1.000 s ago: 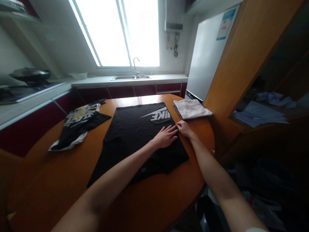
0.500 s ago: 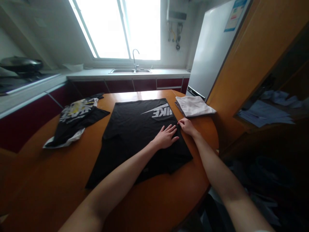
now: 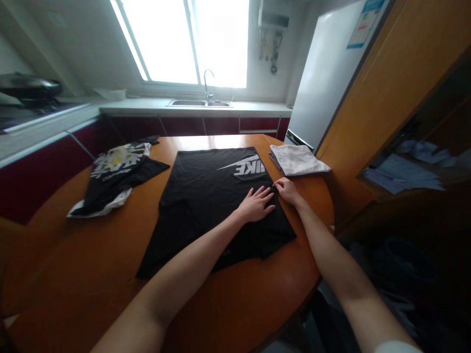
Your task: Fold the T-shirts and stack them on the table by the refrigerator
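A black T-shirt with white lettering and a swoosh lies spread on the wooden table. My left hand rests flat on its right part, fingers spread. Just to the right, my right hand has its fingers closed in a pinch at the shirt's right edge. The lettering is partly cut off at that edge. The shirt's lower part is partly hidden under my left forearm.
A crumpled black-and-white printed shirt lies at the table's left. Folded light cloth sits at the right, past my right hand. Behind stand a counter with a sink, a fridge and a pan on the stove.
The whole view has shifted slightly. Both hands stay at the same place on the T-shirt, the left flat and the right pinching the edge.
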{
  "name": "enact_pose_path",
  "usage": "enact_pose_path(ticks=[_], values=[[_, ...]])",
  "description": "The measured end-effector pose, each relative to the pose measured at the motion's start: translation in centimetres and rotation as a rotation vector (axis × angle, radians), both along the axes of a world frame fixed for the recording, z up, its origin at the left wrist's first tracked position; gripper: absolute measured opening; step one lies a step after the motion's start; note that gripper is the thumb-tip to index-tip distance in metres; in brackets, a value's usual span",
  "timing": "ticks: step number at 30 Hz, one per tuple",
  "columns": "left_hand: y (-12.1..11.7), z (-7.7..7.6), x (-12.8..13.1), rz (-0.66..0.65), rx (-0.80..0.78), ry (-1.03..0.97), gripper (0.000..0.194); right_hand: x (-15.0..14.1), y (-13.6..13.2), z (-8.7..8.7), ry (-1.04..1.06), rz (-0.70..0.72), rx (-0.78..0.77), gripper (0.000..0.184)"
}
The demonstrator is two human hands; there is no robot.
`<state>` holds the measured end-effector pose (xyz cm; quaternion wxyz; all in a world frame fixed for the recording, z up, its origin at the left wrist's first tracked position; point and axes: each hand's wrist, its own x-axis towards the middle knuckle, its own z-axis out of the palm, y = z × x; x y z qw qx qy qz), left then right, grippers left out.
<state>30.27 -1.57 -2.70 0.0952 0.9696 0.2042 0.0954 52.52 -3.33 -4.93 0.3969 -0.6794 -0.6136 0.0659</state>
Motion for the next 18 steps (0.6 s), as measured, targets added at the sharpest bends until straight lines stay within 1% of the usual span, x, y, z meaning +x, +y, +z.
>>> enact_pose_path(ticks=[13,18], values=[[0.00,-0.11,0.04,0.001,-0.001,-0.002,0.062,-0.09,-0.26,0.08,-0.020,-0.009,0.019,0.022],[-0.18,0.14,0.03,-0.004,-0.008,-0.001,0.060,-0.13,-0.29,0.09,-0.018,-0.016,0.012,0.022]])
